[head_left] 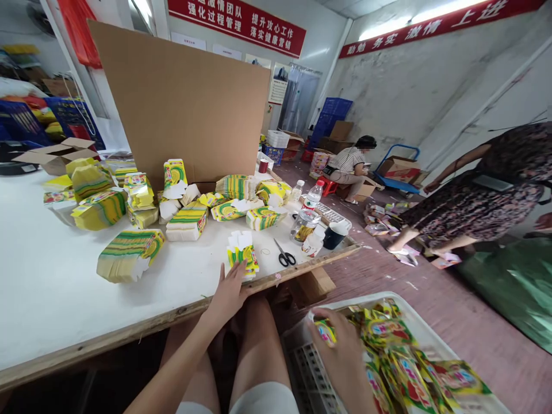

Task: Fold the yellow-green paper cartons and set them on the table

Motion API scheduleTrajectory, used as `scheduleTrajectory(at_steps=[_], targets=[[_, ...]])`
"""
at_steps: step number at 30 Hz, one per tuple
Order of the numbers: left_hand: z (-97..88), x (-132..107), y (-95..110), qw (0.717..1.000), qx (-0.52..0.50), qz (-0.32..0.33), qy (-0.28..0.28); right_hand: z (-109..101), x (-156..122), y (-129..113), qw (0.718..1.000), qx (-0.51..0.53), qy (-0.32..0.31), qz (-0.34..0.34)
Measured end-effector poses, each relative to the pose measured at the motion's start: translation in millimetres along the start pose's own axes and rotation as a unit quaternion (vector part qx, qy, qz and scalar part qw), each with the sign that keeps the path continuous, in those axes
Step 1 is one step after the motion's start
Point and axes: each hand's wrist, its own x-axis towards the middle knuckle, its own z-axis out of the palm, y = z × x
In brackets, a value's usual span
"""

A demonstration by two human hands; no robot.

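My left hand [232, 286] lies at the table's front edge, its fingers stretched out over a few flat yellow-and-green cartons [242, 253] with white flaps. My right hand [342, 353], slightly blurred, is closed round a small yellow carton [325, 332] above the near side of a white plastic basket [304, 368]. Shiny yellow-and-green sachets [405, 374] fill the basket beside that hand. Black-handled scissors [285, 255] and a rubber band [265, 251] rest to the right of the flat cartons.
Bundles of folded cartons [129, 253] crowd the table [38, 310] under a tall cardboard sheet [185, 103]. A clear jar [305, 224], bottles and a dark cup [335, 236] stand at the right corner. One person [347, 161] sits behind; another [487, 201] stands right.
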Motion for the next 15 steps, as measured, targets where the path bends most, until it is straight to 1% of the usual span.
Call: scheduleTrajectory(at_steps=[1,3,6,8,9,11,13,15], targets=[[2.1,-0.6,-2.9,1.0,0.003,-0.001,-0.008,15.6,4.8,-4.9,0.999,0.046,-0.019,0.002],[5.5,-5.6,-5.8,1.0,0.004,-0.002,-0.018,51.3,20.8,-18.1,0.995,0.088,-0.04,0.001],[5.0,-13.5,-6.2,1.0,-0.008,-0.004,-0.021,102.6,52.8,-38.6,0.991,0.129,-0.046,0.006],[1.0,-15.6,-5.7,0.999,-0.027,-0.004,-0.016,126.3,70.8,-48.0,0.986,0.16,-0.039,0.025],[-1.4,-15.8,-5.5,0.999,-0.04,-0.005,-0.01,133.6,76.9,-50.9,0.983,0.179,-0.035,0.035],[-5.7,-16.1,-4.5,0.997,-0.07,-0.015,0.013,138.8,81.5,-52.7,0.972,0.228,-0.029,0.054],[-8.1,-17.4,-2.0,0.992,-0.115,-0.037,0.046,134.1,75.7,-50.8,0.954,0.289,-0.029,0.071],[-8.3,-21.3,4.1,0.979,-0.181,-0.062,0.067,124.3,60.8,-47.9,0.93,0.355,-0.042,0.088]])
